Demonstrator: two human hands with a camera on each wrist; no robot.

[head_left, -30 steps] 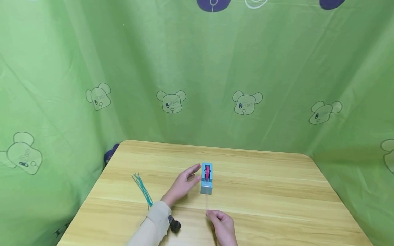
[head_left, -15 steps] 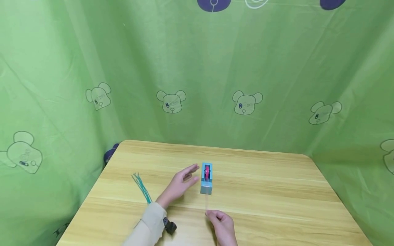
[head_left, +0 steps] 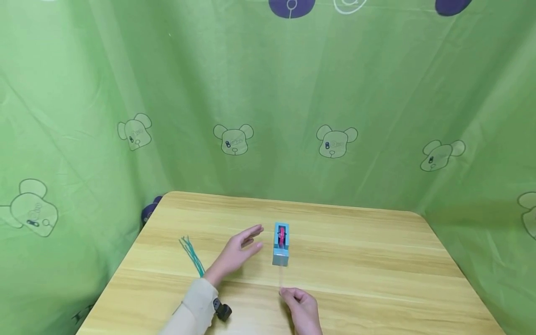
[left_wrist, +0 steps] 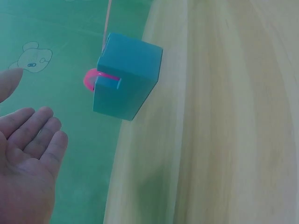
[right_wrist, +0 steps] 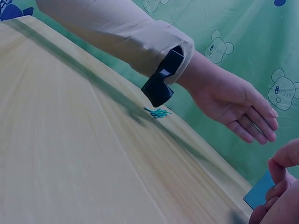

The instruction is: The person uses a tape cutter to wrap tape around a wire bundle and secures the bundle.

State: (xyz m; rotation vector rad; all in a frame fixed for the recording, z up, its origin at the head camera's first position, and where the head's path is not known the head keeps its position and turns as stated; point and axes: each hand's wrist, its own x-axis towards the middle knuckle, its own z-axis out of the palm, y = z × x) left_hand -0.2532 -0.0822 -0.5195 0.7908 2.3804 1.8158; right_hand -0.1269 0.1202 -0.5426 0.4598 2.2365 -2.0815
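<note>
Right now your left hand (head_left: 234, 251) hangs just left of the teal tape dispenser (head_left: 281, 244), palm turned toward it, fingers (left_wrist: 32, 128) straight and loosely spread, holding nothing and clear of the box. The dispenser stands near the middle of the frame on the worktop (head_left: 377, 260), its long axis running away from you toward the green curtain (head_left: 293, 93), with the pink roll (head_left: 282, 232) seated in its slot. A faint clear strip of tape (head_left: 280, 278) runs from its near end straight down the frame to your right hand (head_left: 299, 304), whose fingers are curled and pinch that strip. So the dispenser lies directly up-frame of your right hand, and your left hand is the nearer one to its body. A bundle of green ties (head_left: 192, 255) lies further left.
</note>
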